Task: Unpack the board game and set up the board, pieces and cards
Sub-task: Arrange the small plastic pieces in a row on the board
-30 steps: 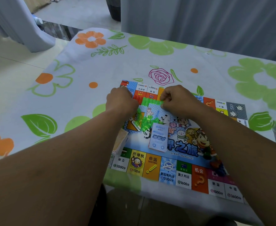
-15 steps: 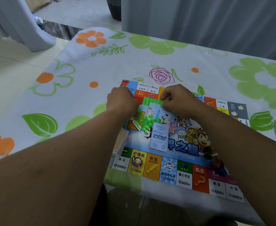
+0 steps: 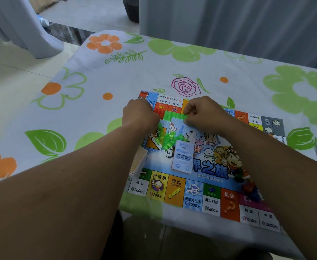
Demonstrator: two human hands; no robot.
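Green plastic houses [image 3: 168, 140] are lying heaped in a clear bag [image 3: 175, 117] on the far-left part of the board [image 3: 193, 192]; your left grip [image 3: 139, 117] and right grip [image 3: 202, 114] are both pinching the bag's top edge, fingers curled tight.

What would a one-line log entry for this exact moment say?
left hand: grips packet of green pieces | right hand: pinches its other end | board: unfolded on tablecloth | blue cards: lying on board

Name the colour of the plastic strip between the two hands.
The plastic strip is translucent green; best in the head view.
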